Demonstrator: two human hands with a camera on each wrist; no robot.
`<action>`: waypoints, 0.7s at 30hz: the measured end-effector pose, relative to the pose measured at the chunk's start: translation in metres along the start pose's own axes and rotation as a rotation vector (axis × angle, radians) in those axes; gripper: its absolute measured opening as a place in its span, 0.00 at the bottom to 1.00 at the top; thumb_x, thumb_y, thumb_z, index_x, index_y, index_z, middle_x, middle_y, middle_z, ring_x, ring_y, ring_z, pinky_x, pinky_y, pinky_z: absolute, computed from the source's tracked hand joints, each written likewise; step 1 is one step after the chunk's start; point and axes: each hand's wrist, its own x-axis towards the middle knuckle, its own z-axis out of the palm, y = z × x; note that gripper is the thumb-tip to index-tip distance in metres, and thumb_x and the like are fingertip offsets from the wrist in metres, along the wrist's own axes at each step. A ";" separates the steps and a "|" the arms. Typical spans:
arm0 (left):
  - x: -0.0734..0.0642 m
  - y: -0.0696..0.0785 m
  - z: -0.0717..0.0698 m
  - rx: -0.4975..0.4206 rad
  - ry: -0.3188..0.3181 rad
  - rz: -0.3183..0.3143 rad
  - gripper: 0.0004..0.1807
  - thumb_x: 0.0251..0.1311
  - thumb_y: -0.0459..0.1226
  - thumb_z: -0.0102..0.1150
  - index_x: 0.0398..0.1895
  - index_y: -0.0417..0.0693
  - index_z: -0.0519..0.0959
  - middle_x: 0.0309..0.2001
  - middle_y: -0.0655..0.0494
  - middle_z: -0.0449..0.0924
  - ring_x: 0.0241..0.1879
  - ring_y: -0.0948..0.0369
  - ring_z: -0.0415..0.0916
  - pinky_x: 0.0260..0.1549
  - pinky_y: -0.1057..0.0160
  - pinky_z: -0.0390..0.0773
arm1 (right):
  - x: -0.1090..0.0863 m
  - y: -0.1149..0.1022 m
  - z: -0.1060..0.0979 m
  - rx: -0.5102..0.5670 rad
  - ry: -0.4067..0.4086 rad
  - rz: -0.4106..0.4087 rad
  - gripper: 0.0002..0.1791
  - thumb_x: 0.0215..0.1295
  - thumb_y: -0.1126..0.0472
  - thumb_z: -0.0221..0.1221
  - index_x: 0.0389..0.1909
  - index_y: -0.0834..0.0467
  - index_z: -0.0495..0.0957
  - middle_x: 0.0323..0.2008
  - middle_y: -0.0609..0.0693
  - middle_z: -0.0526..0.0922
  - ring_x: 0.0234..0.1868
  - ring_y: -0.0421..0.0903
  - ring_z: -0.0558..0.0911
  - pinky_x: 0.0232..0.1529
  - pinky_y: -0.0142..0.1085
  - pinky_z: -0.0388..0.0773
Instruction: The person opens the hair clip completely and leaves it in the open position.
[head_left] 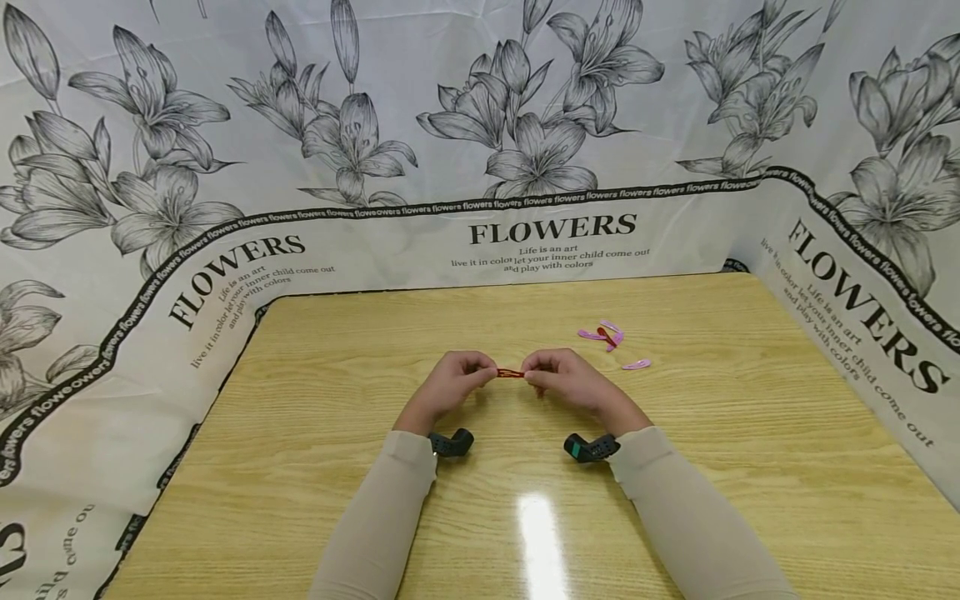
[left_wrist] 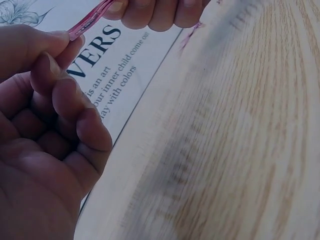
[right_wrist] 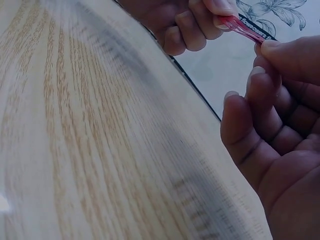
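Observation:
A red snap hair clip [head_left: 511,373] is stretched between both hands above the middle of the table. My left hand [head_left: 455,385] pinches one end between thumb and forefinger. The other end is pinched the same way by my right hand [head_left: 567,379]. In the left wrist view the hair clip [left_wrist: 91,21] slants up from the left thumb toward the right fingers. The right wrist view shows the clip [right_wrist: 246,29] with its two narrow sides a little apart. Fingertips cover both of its ends.
Beyond the right hand lies a small loose group of pink hair clips [head_left: 592,335] with a red hair clip [head_left: 606,337] among them. One pink clip [head_left: 637,365] lies apart, nearer. The wooden table [head_left: 300,500] is bordered by a white flower-printed cloth [head_left: 420,250] at the back and sides.

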 end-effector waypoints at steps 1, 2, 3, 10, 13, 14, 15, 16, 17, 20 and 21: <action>0.000 0.000 0.000 0.002 -0.003 0.005 0.12 0.68 0.44 0.55 0.41 0.46 0.83 0.38 0.40 0.78 0.32 0.53 0.69 0.32 0.61 0.70 | 0.000 0.000 0.000 0.001 -0.002 -0.001 0.17 0.73 0.59 0.53 0.44 0.73 0.75 0.33 0.71 0.75 0.29 0.43 0.75 0.36 0.41 0.79; 0.000 0.000 -0.001 0.004 -0.007 0.011 0.12 0.68 0.44 0.55 0.41 0.46 0.83 0.37 0.41 0.78 0.31 0.54 0.69 0.31 0.61 0.70 | 0.000 0.000 0.000 0.000 -0.004 -0.003 0.17 0.73 0.60 0.53 0.44 0.74 0.75 0.33 0.70 0.75 0.29 0.43 0.75 0.36 0.41 0.79; 0.000 0.000 -0.001 0.006 -0.011 0.019 0.12 0.68 0.44 0.55 0.41 0.46 0.83 0.36 0.43 0.77 0.31 0.55 0.69 0.31 0.61 0.70 | 0.000 0.000 0.000 0.000 -0.007 -0.006 0.17 0.73 0.60 0.52 0.44 0.74 0.75 0.33 0.70 0.75 0.29 0.44 0.75 0.36 0.41 0.79; -0.002 0.003 -0.001 0.010 -0.047 0.062 0.12 0.69 0.44 0.54 0.40 0.47 0.82 0.40 0.38 0.77 0.34 0.52 0.69 0.33 0.61 0.71 | 0.000 -0.001 0.000 -0.014 0.004 -0.012 0.12 0.73 0.62 0.52 0.41 0.68 0.76 0.33 0.69 0.75 0.29 0.45 0.76 0.36 0.41 0.79; -0.003 0.003 -0.001 0.015 -0.046 0.062 0.13 0.69 0.45 0.54 0.40 0.47 0.82 0.40 0.38 0.78 0.33 0.53 0.69 0.32 0.61 0.71 | 0.000 0.000 0.000 -0.024 0.013 -0.011 0.11 0.72 0.62 0.53 0.41 0.68 0.77 0.33 0.69 0.75 0.29 0.45 0.76 0.35 0.41 0.79; -0.003 0.003 -0.001 0.015 -0.045 0.062 0.13 0.69 0.45 0.54 0.40 0.47 0.82 0.40 0.38 0.77 0.33 0.54 0.69 0.32 0.61 0.71 | 0.000 0.000 0.000 -0.027 0.013 -0.013 0.11 0.72 0.62 0.53 0.41 0.68 0.77 0.33 0.69 0.75 0.29 0.46 0.76 0.35 0.41 0.79; -0.003 0.002 -0.001 0.015 -0.045 0.062 0.13 0.69 0.45 0.54 0.40 0.47 0.82 0.39 0.39 0.78 0.32 0.55 0.69 0.32 0.61 0.71 | 0.000 0.000 0.000 -0.028 0.012 -0.016 0.11 0.72 0.62 0.53 0.41 0.68 0.77 0.33 0.69 0.76 0.29 0.47 0.76 0.34 0.41 0.79; -0.003 0.002 -0.001 0.015 -0.044 0.064 0.13 0.69 0.45 0.54 0.40 0.47 0.82 0.39 0.39 0.77 0.32 0.56 0.68 0.32 0.62 0.71 | 0.000 0.000 0.000 -0.030 0.011 -0.019 0.11 0.72 0.62 0.53 0.41 0.68 0.77 0.32 0.70 0.76 0.29 0.47 0.77 0.34 0.41 0.79; -0.003 0.002 -0.002 0.015 -0.045 0.066 0.13 0.69 0.45 0.54 0.40 0.46 0.82 0.39 0.40 0.77 0.32 0.57 0.68 0.32 0.62 0.71 | 0.000 0.001 0.000 -0.033 0.010 -0.022 0.11 0.72 0.62 0.53 0.41 0.67 0.77 0.32 0.70 0.76 0.29 0.48 0.77 0.34 0.41 0.78; -0.003 0.001 -0.002 0.013 -0.047 0.067 0.13 0.69 0.45 0.54 0.40 0.46 0.82 0.38 0.40 0.77 0.31 0.58 0.68 0.32 0.62 0.70 | 0.000 0.001 0.000 -0.042 0.010 -0.026 0.11 0.72 0.62 0.53 0.40 0.67 0.78 0.32 0.69 0.76 0.29 0.48 0.77 0.33 0.40 0.78; -0.003 0.001 -0.002 0.015 -0.047 0.065 0.13 0.69 0.45 0.54 0.39 0.46 0.83 0.38 0.41 0.77 0.31 0.58 0.68 0.32 0.62 0.70 | 0.001 0.001 0.000 -0.046 0.010 -0.026 0.11 0.72 0.62 0.53 0.40 0.66 0.78 0.32 0.69 0.76 0.29 0.49 0.77 0.33 0.40 0.78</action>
